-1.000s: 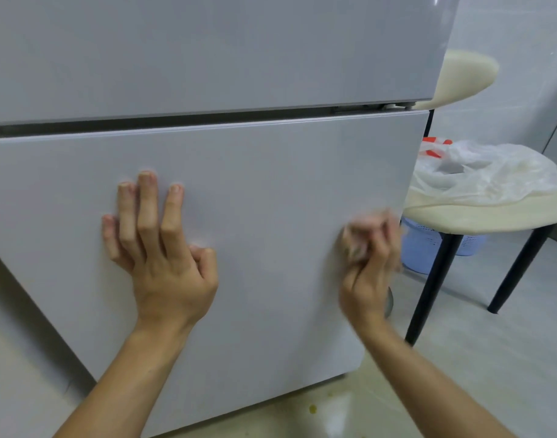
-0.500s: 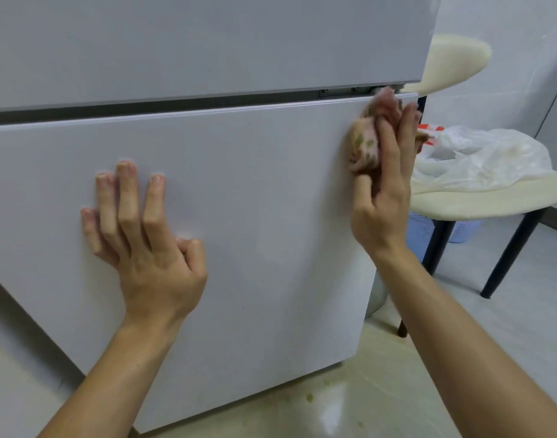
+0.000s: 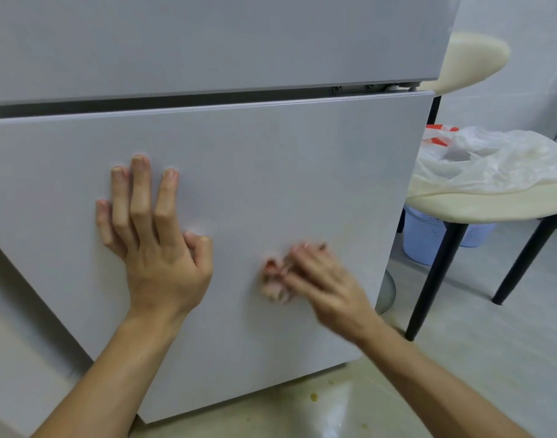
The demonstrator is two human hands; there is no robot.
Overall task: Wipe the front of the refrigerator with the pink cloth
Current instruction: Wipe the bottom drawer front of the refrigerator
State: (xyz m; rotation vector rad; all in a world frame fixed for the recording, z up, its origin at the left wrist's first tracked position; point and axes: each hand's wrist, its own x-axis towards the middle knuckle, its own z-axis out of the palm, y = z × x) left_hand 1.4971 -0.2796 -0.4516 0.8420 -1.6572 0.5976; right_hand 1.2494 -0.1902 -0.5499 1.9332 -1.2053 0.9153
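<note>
Head view: the left hand (image 3: 157,248) is laid flat on the lower door of the fridge (image 3: 271,169), its fingers (image 3: 140,191) straight and spread, nothing grasped. The pink cloth (image 3: 275,287) is bunched against the door just right of that hand, low and near the middle. It is held there by the right hand (image 3: 321,279), whose fingers are curled over it, though blurred. At the right, a stool (image 3: 479,200) is seen with a bag (image 3: 492,159) on it.
</note>
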